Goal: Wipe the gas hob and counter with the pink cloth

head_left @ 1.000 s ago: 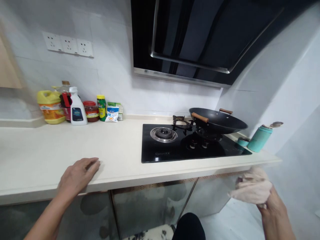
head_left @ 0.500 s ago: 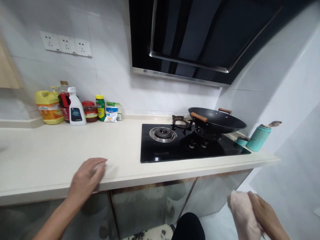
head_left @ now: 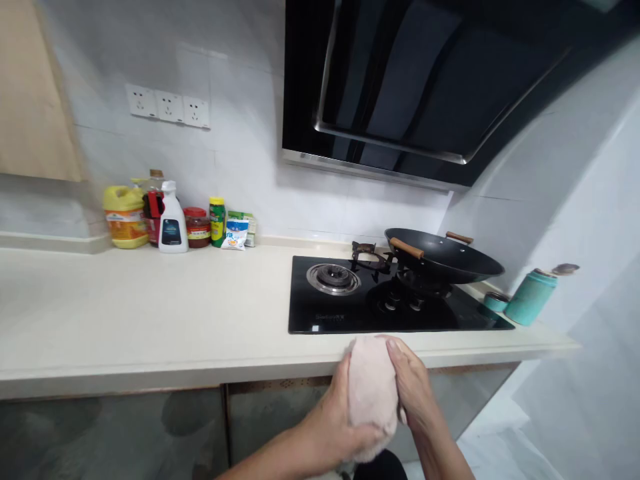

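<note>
A folded pale pink cloth is held between my two hands in front of the counter's front edge. My left hand grips it from the left, thumb and fingers closed around its side and lower end. On the cloth's right side, my right hand is closed on it, fingers near the top. Just beyond the hands lies the black gas stove, with its left burner uncovered. A black wok with wooden handles sits over the right burner.
Along the wall at left stand a yellow jug, a white spray bottle, a red-lidded jar and small packets. A pot support rests behind the left burner. A teal canister stands at right. The range hood hangs overhead.
My right hand has brought the cloth up and left to the counter's edge. My left hand has left its place over the counter, moved right and taken hold of the cloth too.
</note>
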The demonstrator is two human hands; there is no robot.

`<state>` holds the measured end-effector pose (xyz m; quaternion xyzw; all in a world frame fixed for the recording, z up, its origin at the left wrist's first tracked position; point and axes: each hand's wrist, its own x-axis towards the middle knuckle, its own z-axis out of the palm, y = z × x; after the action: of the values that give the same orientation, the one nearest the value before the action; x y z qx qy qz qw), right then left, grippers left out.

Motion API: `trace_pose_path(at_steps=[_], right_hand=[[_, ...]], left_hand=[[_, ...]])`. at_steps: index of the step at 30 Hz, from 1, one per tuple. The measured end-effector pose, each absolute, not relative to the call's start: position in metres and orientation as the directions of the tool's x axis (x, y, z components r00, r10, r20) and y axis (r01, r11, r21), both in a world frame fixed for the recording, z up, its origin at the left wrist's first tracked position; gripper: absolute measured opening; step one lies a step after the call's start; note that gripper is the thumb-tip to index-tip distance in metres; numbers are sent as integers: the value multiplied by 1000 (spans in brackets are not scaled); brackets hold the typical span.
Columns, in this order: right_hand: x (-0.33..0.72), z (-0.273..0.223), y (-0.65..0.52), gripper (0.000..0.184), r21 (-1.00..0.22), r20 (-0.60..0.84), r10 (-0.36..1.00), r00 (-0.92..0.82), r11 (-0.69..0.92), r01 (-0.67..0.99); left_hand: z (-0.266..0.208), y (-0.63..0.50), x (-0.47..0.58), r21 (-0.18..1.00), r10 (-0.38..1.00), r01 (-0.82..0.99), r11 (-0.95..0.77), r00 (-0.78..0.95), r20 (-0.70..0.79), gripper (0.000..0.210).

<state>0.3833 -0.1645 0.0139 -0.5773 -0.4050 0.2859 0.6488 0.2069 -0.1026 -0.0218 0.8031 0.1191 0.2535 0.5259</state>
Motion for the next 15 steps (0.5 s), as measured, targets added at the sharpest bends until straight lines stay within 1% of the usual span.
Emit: trace_pose_path(at_steps=[2, 4, 5, 7, 8, 9, 10, 12, 14, 15], right_hand=[[381, 24, -144, 56, -974, 218, 824, 522, 221, 59], [391, 35, -119, 55, -955, 291, 770, 567, 273, 119], [401, 41, -105, 54, -938, 346, 726, 594, 291, 191], [424, 54, -75, 51, -874, 481, 611, 629, 282, 395], [436, 61, -60, 51, -829, 541, 565, 622, 234, 508], [446, 66, -46, 52, -771, 585, 553, 593, 153, 619], [454, 70, -33, 52, -704, 599, 587, 545, 60, 708], [461, 70, -13, 49, -581, 553, 693, 462, -78, 811], [455, 58, 0, 42, -524, 469, 773, 427, -146, 839], [450, 49, 4, 42, -483, 444, 790, 423, -187, 855]], left_hand=[[-8, -89, 212, 899, 582, -31, -437, 752, 309, 105], [8, -69, 211, 860, 623, 22, -510, 699, 351, 87], [15, -57, 209, 832, 622, 45, -553, 686, 377, 79], [28, -28, 201, 777, 629, 106, -620, 658, 413, 63], [33, -13, 196, 753, 640, 146, -642, 644, 421, 55], [38, 2, 191, 730, 655, 196, -655, 629, 419, 48], [42, 17, 184, 704, 674, 258, -662, 616, 408, 44], [49, 45, 171, 643, 718, 394, -657, 587, 374, 39], [54, 70, 158, 594, 754, 494, -635, 566, 335, 38], [56, 81, 152, 579, 763, 522, -627, 563, 318, 37]])
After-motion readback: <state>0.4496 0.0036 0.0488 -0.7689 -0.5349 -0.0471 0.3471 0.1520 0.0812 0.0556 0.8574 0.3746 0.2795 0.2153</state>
